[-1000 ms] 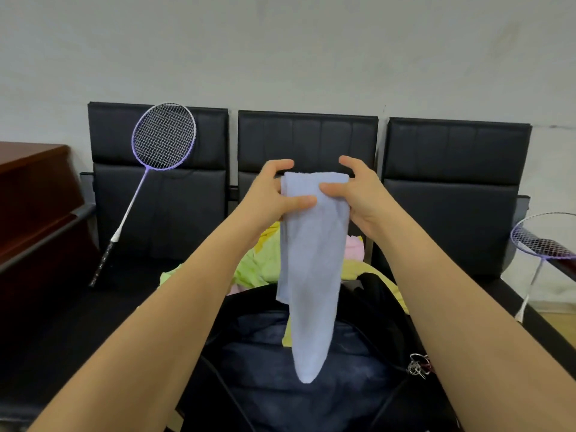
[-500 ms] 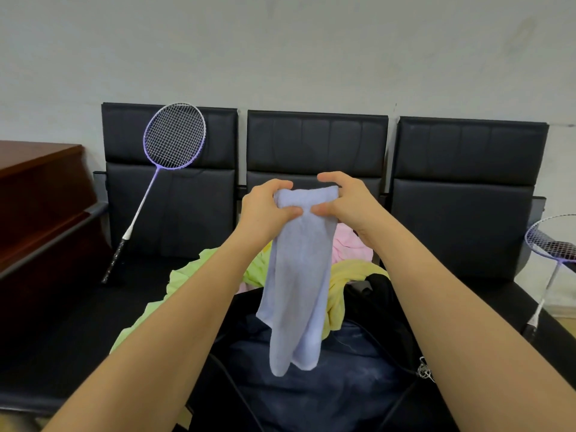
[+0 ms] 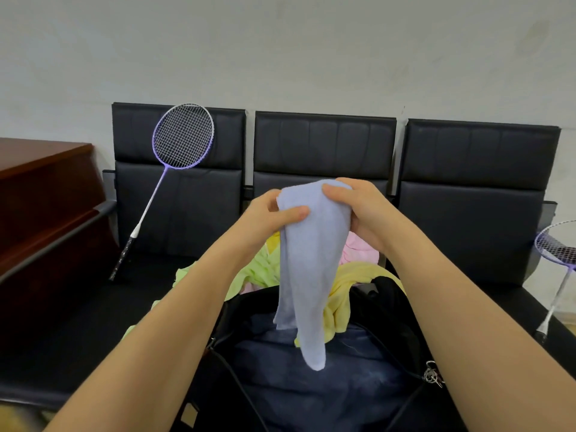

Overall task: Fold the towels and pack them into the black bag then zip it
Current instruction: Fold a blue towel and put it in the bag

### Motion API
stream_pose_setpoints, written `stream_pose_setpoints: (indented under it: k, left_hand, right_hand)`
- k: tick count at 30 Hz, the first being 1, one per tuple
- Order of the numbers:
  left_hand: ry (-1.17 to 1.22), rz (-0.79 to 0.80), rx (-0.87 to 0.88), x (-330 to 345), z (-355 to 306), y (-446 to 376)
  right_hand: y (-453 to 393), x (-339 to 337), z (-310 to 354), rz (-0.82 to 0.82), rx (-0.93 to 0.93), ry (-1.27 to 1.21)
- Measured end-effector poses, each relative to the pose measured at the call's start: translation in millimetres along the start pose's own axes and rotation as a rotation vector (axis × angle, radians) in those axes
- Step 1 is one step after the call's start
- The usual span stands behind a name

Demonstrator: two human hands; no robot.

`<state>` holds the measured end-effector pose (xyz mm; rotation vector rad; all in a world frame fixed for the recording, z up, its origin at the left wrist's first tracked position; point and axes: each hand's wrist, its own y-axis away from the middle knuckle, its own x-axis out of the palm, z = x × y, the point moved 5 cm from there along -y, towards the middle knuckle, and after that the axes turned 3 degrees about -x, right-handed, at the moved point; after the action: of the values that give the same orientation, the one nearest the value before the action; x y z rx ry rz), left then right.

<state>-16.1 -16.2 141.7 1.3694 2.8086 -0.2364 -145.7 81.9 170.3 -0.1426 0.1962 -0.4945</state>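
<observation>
Both hands hold a pale blue towel (image 3: 308, 260) up over the open black bag (image 3: 327, 378): the left hand (image 3: 265, 218) pinches its top edge with thumb across the cloth, and the right hand (image 3: 361, 210) has its fingers curled round the other top corner. The towel hangs narrow, its tip over the bag's dark lining, with green (image 3: 258, 269), yellow (image 3: 352, 285) and pink (image 3: 358, 251) towels heaped behind on the black bench seat (image 3: 78, 322). A purple badminton racket (image 3: 174, 160) leans against the left backrest.
</observation>
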Motion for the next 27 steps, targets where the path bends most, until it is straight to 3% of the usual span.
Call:
stream_pose_setpoints:
  k: [2, 4, 8, 12, 15, 17, 19, 24, 27]
  left_hand:
    - [-0.03, 0.099, -0.127, 10.2, 19.2, 6.9]
    - [-0.071, 0.096, -0.208, 15.9, 37.0, 13.9]
    - [0.187, 0.033, -0.264, 20.6, 51.7, 22.7]
    - [0.38, -0.024, -0.308, 22.1, 55.3, 25.2]
    - [0.45, -0.076, -0.337, 18.6, 60.7, 23.7]
    - [0.428, -0.129, -0.361, 15.1, 67.5, 22.9]
    - [0.39, -0.17, -0.39, 11.3, 75.7, 25.7]
    - [0.202, -0.011, -0.371, 4.8, 84.4, 42.6]
    - [0.034, -0.167, -0.27, -6.0, 77.6, 41.8]
  right_hand:
    - [-2.9, 2.7, 1.8, -0.038, 0.007, -0.01]
    - [-5.6, 3.1, 3.1, -0.078, 0.02, -0.024]
    - [-6.1, 1.4, -19.5, -0.118, 0.118, -0.248]
    - [14.1, 11.2, -72.9, 0.057, 0.389, -0.366]
    - [30.4, 18.2, -99.0, 0.234, 0.397, -0.358]
    - [35.6, 24.1, -105.3, 0.293, 0.349, -0.307]
    - [32.1, 27.3, -104.1, 0.237, 0.301, -0.3]
    - [26.3, 31.8, -95.0, 0.159, 0.218, -0.298]
    - [23.1, 32.9, -100.4, 0.147, 0.205, -0.274]
